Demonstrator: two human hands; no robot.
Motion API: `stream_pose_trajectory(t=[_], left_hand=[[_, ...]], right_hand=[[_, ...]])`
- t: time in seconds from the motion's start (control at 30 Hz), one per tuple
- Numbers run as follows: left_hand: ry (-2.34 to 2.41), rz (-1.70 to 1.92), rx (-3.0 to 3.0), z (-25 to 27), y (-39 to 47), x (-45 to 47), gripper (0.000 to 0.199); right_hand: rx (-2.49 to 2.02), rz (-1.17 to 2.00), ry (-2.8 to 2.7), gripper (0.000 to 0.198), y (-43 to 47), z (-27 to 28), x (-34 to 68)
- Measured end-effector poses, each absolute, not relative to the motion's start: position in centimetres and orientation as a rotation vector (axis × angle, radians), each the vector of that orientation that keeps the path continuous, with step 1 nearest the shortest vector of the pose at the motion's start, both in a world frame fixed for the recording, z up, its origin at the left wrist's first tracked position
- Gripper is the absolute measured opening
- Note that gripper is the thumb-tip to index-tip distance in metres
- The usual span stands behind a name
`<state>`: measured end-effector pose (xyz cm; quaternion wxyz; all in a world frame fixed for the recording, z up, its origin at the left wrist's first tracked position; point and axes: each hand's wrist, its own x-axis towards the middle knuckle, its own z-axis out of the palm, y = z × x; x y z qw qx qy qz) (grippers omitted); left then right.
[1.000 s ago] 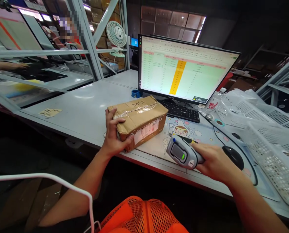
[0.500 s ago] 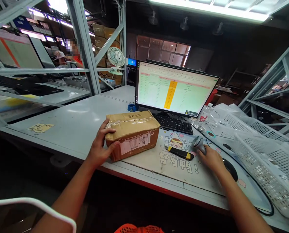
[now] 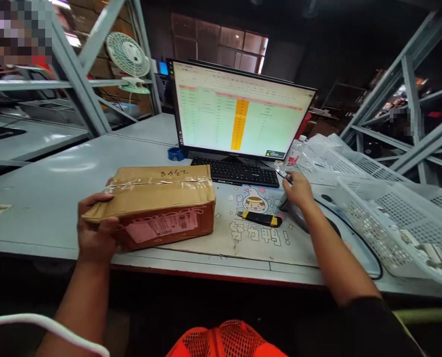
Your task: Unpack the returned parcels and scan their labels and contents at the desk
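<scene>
A taped brown cardboard box [image 3: 165,193] with handwriting on top and a label on its front sits near the table's front edge. My left hand [image 3: 98,225] grips its left end, thumb in front and fingers over the top. Past the right end of the keyboard [image 3: 243,172], my right hand [image 3: 299,190] has its fingers curled around a small thing mostly hidden by them. A grey handheld scanner [image 3: 297,215] lies beneath my right wrist. Left of it, a black and yellow utility knife [image 3: 261,218] rests on the printed desk mat [image 3: 221,243].
A monitor [image 3: 239,109] showing a spreadsheet stands behind the keyboard, with a blue tape roll [image 3: 175,154] at its left. White perforated baskets [image 3: 388,233] and a plastic bottle [image 3: 297,151] line the right side. A black cable [image 3: 369,248] curves across the table.
My right hand has let go of the scanner and moved farther back on the table. The box has turned slightly under my left hand. The view has shifted closer to the table.
</scene>
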<state>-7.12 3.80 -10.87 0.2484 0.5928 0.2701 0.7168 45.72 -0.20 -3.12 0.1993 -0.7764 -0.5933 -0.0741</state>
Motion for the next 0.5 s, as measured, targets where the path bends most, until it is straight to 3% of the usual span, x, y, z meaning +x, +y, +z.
stream_pose_trajectory(t=[0.13, 0.4, 0.5], left_hand=[[0.637, 1.968, 1.589, -10.9, 3.7, -7.2, 0.052], [0.588, 1.993, 1.616, -12.1, 4.1, -7.8, 0.056], [0.577, 2.005, 1.595, -12.2, 4.2, -7.5, 0.056]], right_hand=[[-2.257, 0.136, -1.812, 0.052, 5.7, -3.4, 42.4], [-2.531, 0.169, -1.717, 0.043, 10.2, -6.6, 41.7], [-2.528, 0.175, -1.751, 0.049, 11.0, -7.1, 42.4]])
